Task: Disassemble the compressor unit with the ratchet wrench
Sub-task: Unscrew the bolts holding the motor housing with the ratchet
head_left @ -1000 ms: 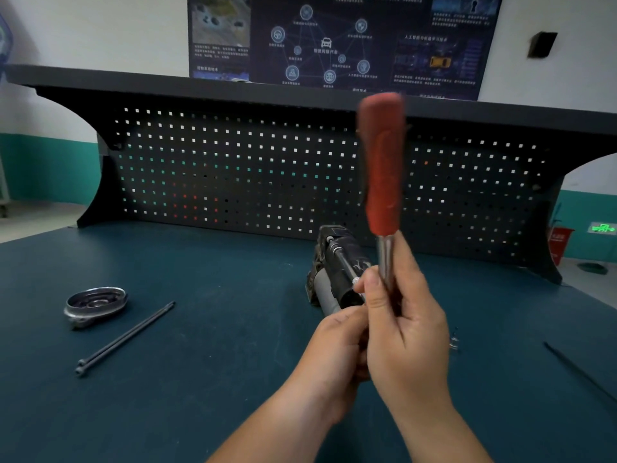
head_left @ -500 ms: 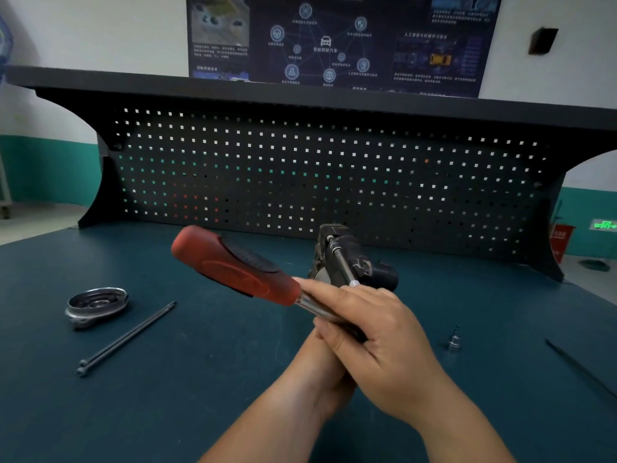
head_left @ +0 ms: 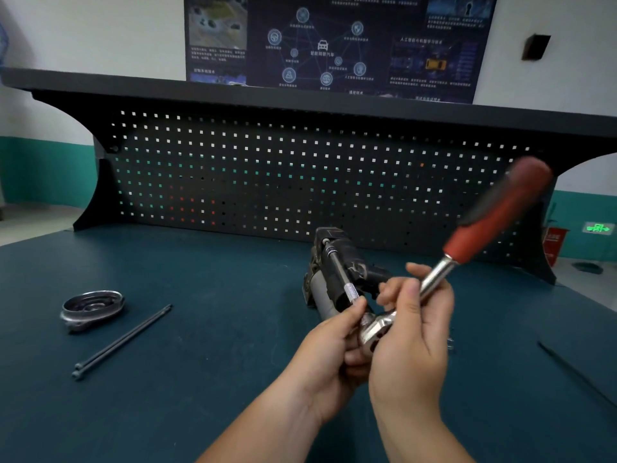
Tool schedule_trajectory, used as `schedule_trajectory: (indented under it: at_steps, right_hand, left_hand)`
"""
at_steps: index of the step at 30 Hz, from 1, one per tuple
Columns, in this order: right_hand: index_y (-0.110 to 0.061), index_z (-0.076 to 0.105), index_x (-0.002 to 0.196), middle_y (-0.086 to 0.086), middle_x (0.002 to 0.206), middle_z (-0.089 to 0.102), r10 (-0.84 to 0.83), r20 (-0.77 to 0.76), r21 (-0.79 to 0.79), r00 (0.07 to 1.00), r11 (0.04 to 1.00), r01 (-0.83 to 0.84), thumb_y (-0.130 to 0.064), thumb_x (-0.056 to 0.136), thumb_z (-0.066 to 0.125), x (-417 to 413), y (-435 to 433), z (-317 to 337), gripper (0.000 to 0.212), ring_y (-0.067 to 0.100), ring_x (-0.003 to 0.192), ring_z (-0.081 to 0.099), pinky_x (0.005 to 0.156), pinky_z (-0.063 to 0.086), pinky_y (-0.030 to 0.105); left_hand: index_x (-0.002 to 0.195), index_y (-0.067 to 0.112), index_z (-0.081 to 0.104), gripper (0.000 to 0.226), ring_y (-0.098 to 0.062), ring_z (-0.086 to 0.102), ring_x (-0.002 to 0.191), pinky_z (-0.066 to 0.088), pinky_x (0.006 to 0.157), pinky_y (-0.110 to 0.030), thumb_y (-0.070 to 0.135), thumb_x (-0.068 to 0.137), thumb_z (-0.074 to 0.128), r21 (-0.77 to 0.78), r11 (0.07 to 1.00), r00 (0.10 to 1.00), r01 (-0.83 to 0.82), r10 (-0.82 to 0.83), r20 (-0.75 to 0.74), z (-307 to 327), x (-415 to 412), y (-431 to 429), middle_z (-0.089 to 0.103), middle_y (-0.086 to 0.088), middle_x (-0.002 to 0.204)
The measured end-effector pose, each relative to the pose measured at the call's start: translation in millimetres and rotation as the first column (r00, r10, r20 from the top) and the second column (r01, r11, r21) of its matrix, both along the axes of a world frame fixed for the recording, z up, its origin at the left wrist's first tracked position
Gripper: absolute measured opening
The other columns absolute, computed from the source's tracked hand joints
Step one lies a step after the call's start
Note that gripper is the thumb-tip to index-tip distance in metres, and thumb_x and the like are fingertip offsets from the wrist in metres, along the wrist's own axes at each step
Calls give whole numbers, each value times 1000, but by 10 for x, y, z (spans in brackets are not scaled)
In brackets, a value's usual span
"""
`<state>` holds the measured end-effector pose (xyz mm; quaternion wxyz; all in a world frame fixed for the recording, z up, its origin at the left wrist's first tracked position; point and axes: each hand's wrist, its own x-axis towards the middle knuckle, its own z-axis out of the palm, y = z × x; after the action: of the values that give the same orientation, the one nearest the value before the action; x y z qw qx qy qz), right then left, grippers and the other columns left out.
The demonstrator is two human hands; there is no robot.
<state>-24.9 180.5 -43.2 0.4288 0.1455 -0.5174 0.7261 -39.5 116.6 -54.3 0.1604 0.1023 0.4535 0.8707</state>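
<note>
The compressor unit [head_left: 329,275], dark with a grey cylinder, lies on the blue-green bench near the middle. A long extension bar [head_left: 337,267] runs from its far end back to the ratchet wrench [head_left: 474,238]. My left hand [head_left: 329,349] pinches the knurled near end of the bar at the ratchet head. My right hand [head_left: 414,332] grips the wrench's steel shank just above the head. The red handle points up and to the right, blurred by motion.
A round metal cover [head_left: 91,309] and two long dark bolts [head_left: 122,342] lie at the left. A small socket [head_left: 450,344] peeks out right of my right hand. A thin dark rod [head_left: 574,372] lies at the far right. The black pegboard [head_left: 300,175] closes off the back.
The red handle stood upright, swung down to the left, and now points up to the right. Both hands have stayed at the ratchet head; the compressor has not moved.
</note>
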Motion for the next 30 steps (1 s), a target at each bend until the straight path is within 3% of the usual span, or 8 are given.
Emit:
schedule_trajectory:
  at_steps: [6, 9, 14, 17, 21, 26, 28, 30]
  right_hand:
    - [-22, 52, 93, -15, 59, 60, 184, 79, -415, 980, 900, -136, -14, 102, 35, 18, 47, 98, 22, -3, 61, 60, 60, 49, 9]
    - [-24, 54, 99, -14, 56, 57, 252, 47, -433, 967, 877, -207, -14, 102, 36, 14, 93, 142, 21, -1, 59, 58, 61, 50, 12]
    - [-46, 59, 108, -15, 77, 57, 46, -10, 169, 999, 985, -43, -24, 94, 51, -11, 149, 161, 27, -2, 59, 50, 53, 42, 12]
    - [-37, 55, 120, -13, 106, 48, -125, -241, 664, 962, 702, 258, -28, 89, 50, -27, 180, 141, 33, 0, 98, 47, 88, 35, 8]
    - [-35, 53, 127, -14, 124, 41, -25, -346, 856, 938, 402, 326, -25, 88, 48, -49, 158, 91, 40, 6, 119, 34, 103, 26, 19]
    - [-44, 54, 110, -26, 107, 53, -39, -203, 601, 978, 784, 156, -30, 88, 48, -6, 82, 51, 27, 2, 103, 52, 90, 37, 14]
    - [-43, 55, 102, -23, 91, 61, -4, -58, 240, 998, 971, 18, -26, 92, 48, 6, 35, 46, 21, -3, 86, 57, 79, 43, 12]
    - [-36, 53, 98, -21, 74, 63, 55, 77, -190, 996, 981, -40, -18, 99, 42, -35, 42, 52, 21, -7, 70, 58, 71, 46, 15]
  left_hand:
    - [48, 21, 49, 36, -4, 26, 33, 22, 36, -15, 49, 68, 60, -96, 994, 998, -44, 39, -53, 11, 10, 4, 32, 7, 40]
    - [44, 21, 43, 40, -4, 26, 35, 20, 37, -15, 47, 68, 60, -85, 995, 998, -49, 45, -43, 19, 9, 2, 34, 8, 42]
    - [47, 21, 47, 40, -2, 25, 36, 14, 40, -16, 36, 81, 63, -141, 987, 994, -71, 58, -97, -7, -29, -20, 38, 11, 45]
    - [60, 21, 52, 23, -6, 34, 46, 23, 48, -20, 33, 76, 61, -201, 977, 986, -65, 31, -165, 0, -10, -46, 43, 4, 54]
    - [83, 33, 73, 21, -6, 67, 86, 52, 72, -23, 42, 85, 55, -58, 998, 977, -36, 23, -211, -15, 13, -63, 69, 7, 87]
    - [86, 17, 63, 22, -21, 39, 74, 24, 66, -29, 35, 75, 64, -155, 986, 986, -64, 39, -160, -4, -17, -47, 45, -11, 81]
    - [62, 13, 55, 26, -10, 30, 47, 15, 51, -21, 29, 78, 67, -144, 988, 994, -63, 49, -95, -5, -43, -43, 38, -3, 54]
    - [44, 19, 46, 37, -2, 23, 33, 13, 41, -16, 36, 71, 63, -107, 993, 997, -51, 44, -68, -4, -54, -21, 30, 9, 39]
